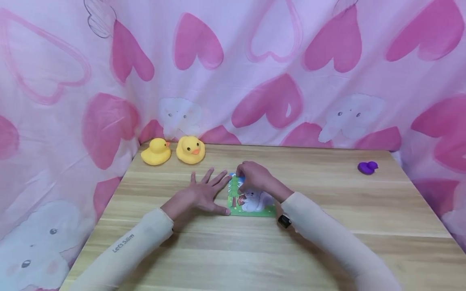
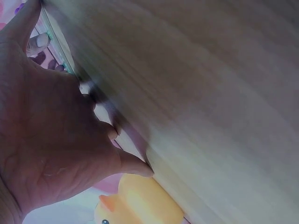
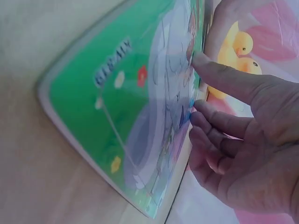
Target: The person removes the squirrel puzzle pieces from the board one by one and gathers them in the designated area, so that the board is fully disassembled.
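Observation:
A small flat picture board (image 1: 256,208), printed with a pale squirrel, a tree and green grass, lies on the wooden table. Thin lines cross its print like puzzle seams in the right wrist view. My left hand (image 1: 204,195) rests spread at the board's left side, its thumb at the near left corner and index fingertip by the far left edge. Over the board's upper part is my right hand (image 1: 253,176). Its thumb and index fingertips touch the printed face (image 3: 180,88), set apart from each other, while the other fingers bend beside them.
Two yellow rubber ducks (image 1: 156,152) stand at the table's back left. A small purple duck (image 1: 367,167) sits at the back right. A pink curtain (image 1: 225,81) with hearts hangs behind the wooden table (image 1: 233,254).

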### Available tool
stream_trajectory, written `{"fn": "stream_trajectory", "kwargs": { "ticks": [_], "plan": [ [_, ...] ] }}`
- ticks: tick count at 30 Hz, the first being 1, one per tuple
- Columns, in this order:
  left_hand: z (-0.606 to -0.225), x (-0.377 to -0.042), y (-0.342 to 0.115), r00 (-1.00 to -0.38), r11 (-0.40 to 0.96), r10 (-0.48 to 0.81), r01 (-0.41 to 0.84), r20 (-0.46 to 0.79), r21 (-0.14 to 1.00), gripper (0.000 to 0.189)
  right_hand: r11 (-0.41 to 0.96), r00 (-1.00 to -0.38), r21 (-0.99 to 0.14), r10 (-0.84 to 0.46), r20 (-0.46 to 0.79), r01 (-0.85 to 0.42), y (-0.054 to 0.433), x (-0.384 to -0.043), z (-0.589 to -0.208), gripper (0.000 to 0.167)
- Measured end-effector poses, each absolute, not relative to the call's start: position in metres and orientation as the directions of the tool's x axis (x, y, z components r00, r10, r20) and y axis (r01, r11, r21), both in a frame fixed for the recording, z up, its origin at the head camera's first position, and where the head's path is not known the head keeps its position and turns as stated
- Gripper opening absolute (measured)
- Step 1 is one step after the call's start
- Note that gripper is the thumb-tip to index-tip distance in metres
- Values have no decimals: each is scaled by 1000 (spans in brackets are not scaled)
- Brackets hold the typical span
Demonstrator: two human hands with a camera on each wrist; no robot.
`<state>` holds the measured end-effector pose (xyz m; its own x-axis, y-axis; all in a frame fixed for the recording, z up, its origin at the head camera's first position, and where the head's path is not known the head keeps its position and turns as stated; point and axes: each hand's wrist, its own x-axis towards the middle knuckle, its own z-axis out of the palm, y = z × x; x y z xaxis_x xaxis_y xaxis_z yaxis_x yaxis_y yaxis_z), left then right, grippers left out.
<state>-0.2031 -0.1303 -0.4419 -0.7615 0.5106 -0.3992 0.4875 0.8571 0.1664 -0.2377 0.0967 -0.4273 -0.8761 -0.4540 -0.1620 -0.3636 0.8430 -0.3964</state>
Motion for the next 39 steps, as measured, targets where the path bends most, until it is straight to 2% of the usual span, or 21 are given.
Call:
{"fn": "stream_trajectory", "kwargs": {
  "ticks": [12,24,29,39],
  "plan": [
    [-442,-205,-129,-761,857,511,488,-399,167,118,760,-846,-547,-507,-163,-350,105,-249,-431,49],
    [-444,-205,-127,-758,855,515,488,-401,176,119,769,-811,-491,-554,-190,-410,109,-254,-429,41],
    [-444,-205,-128,-758,857,511,486,-406,171,120,750,-799,-504,-575,-177,-428,113,-257,-429,40],
    [-444,-203,-130,-758,861,506,474,-412,186,119,670,-815,-621,-573,-85,-406,167,-263,-416,42]
  ]
}}
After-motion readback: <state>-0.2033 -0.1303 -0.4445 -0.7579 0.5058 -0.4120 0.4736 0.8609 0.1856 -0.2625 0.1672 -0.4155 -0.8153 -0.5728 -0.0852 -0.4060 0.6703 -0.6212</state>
